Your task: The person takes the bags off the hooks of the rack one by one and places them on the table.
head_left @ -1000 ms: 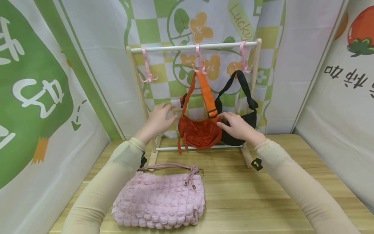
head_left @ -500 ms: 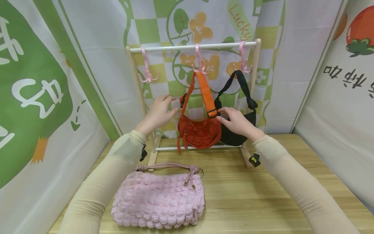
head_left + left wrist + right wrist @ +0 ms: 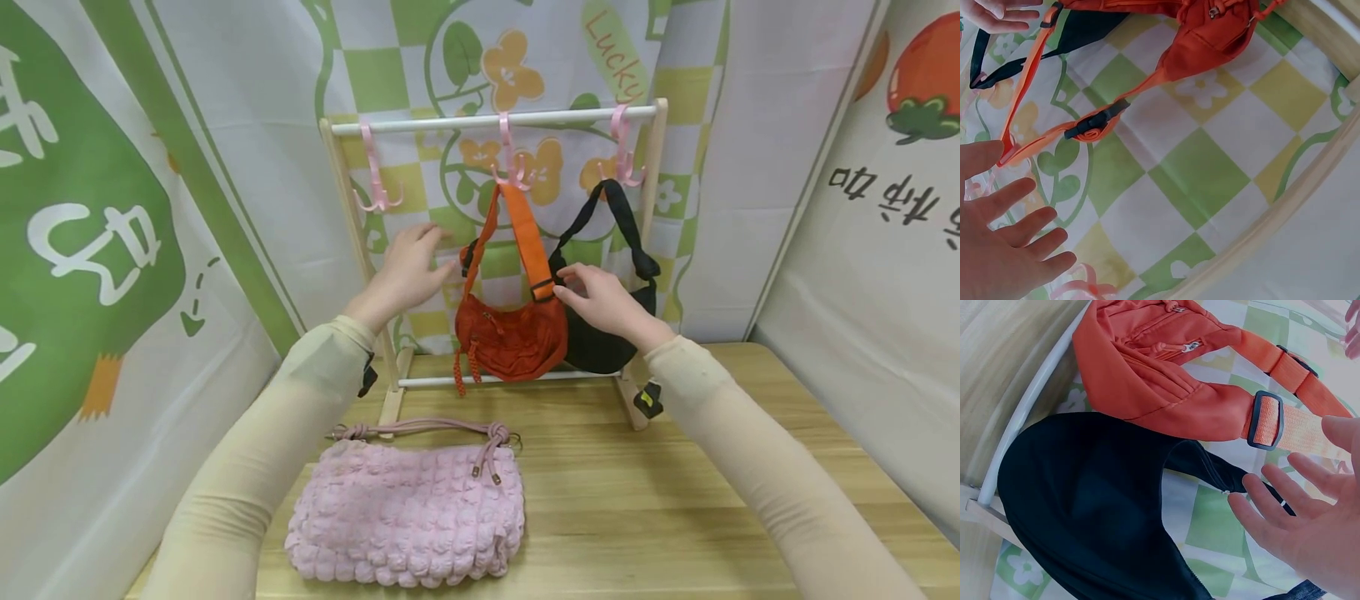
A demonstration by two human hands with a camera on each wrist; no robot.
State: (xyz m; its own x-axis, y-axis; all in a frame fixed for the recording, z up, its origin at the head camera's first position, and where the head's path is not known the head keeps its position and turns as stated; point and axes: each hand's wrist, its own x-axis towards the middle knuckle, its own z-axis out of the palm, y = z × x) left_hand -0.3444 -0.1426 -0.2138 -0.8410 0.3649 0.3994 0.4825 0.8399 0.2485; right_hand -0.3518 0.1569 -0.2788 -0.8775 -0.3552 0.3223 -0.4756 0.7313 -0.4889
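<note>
An orange-red shoulder bag (image 3: 513,340) hangs by its strap from the middle pink hook (image 3: 512,162). Behind it to the right, a black bag (image 3: 600,346) hangs from the right pink hook (image 3: 621,154). My left hand (image 3: 408,267) is raised to the left of the orange bag, fingers spread and nothing held. My right hand (image 3: 600,302) is beside the strap's black buckle (image 3: 543,290), in front of the black bag. In the right wrist view its fingers (image 3: 1272,506) are loosely extended and empty. A pink puffy handbag (image 3: 412,512) lies on the table below.
A wooden rack with a white top bar (image 3: 450,122) stands at the back of the table (image 3: 600,500). Its left pink hook (image 3: 379,183) bears no bag. Printed cloth walls (image 3: 247,167) enclose the table behind and at both sides.
Both hands have risen, the left one more, from beside the orange bag's body to beside its strap. The bags hang as before, and the pink handbag has stayed in place.
</note>
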